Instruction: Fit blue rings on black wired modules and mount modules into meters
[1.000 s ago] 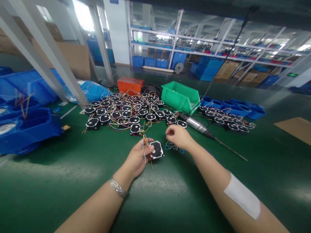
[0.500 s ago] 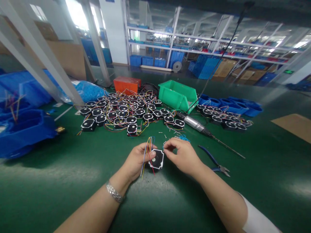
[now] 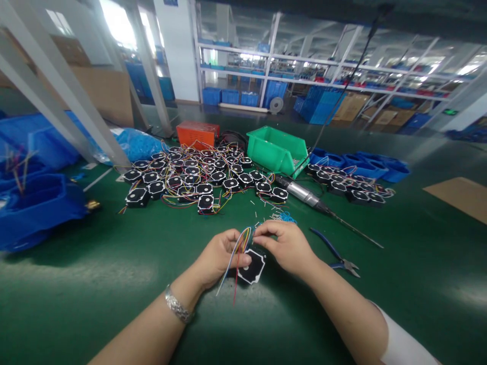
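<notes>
My left hand [image 3: 218, 256] grips a small black motor part [image 3: 254, 267] with a white centre, just above the green table [image 3: 114, 284]. A bundle of thin coloured wires [image 3: 239, 246] rises from the part and loops over my left fingers. My right hand [image 3: 286, 247] is closed in a pinch on the top of those wires, right beside my left hand. A silver bracelet [image 3: 175, 305] sits on my left wrist. What my right fingertips hold besides the wires is too small to make out.
A heap of several like black parts with coloured wires [image 3: 198, 177] lies behind my hands. Near it are an orange box [image 3: 197, 134], a green bin [image 3: 277, 149], a silver power screwdriver [image 3: 308, 196], blue-handled pliers [image 3: 335, 253], small blue rings [image 3: 285, 218] and blue trays [image 3: 38, 203].
My right hand came back from the small blue rings to the part in my left hand and pinched its wires. Both hands have drawn slightly nearer to me.
</notes>
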The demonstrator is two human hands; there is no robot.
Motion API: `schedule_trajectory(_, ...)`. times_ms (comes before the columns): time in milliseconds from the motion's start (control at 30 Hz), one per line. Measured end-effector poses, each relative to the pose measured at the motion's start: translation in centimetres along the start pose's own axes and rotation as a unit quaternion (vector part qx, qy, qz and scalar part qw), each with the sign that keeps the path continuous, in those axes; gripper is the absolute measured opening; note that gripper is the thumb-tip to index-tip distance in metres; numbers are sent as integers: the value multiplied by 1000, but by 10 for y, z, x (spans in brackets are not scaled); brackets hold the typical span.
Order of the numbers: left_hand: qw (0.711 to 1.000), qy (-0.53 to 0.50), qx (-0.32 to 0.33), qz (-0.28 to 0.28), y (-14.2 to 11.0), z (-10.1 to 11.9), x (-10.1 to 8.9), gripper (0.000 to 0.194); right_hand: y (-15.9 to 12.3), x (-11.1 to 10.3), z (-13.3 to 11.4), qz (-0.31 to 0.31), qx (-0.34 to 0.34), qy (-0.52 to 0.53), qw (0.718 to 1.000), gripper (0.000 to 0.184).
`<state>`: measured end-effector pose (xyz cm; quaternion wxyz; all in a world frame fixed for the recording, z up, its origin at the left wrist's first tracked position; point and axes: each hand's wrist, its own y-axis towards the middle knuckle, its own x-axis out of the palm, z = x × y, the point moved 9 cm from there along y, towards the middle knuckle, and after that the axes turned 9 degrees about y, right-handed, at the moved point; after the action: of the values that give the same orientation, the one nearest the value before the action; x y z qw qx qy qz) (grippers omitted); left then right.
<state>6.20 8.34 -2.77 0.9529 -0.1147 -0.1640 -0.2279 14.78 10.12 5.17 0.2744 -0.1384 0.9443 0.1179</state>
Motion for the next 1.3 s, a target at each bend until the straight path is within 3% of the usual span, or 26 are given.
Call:
schedule_trajectory(233,999,38,-5,-12,0,-1,3,32,-5,19,-11,-49,-101,-37,993,11)
schedule_trajectory(367,999,50,1,-21,0,0,3,30,-11,25,-22,-59,-184,-112,975,15)
schedule_trajectory(467,999,48,6,-22,-1,1,3,30,-14,27,-29,-77,-220,-103,967,21)
schedule_trajectory(667,999,47,8,7,-2,2,-1,30,-9,29,-20,-114,-137,2,984,21)
schedule_trajectory(800,981,183,7,71,0,11,-21,29,1,7,-4,-34,-82,-14,996,19)
schedule_trajectory(867,933,335,12,132,-1,21,-39,29,7,-20,8,33,-52,-37,997,20)
schedule_trajectory(967,820,533,29,205,-4,38,-58,32,15,-73,35,128,17,-80,988,20)
schedule_trajectory(1100,701,669,-4,247,-7,47,-71,35,7,-160,89,240,182,-219,928,27)
schedule_trajectory(1167,620,726,27,296,-15,64,-66,34,-1,-196,114,272,237,-258,896,30)
schedule_trajectory(1233,534,760,105,354,-29,85,-47,38,-7,-222,138,283,277,-285,873,33)
schedule_trajectory(1300,489,762,183,383,-45,95,-22,35,-7,-236,160,274,306,-308,858,36)
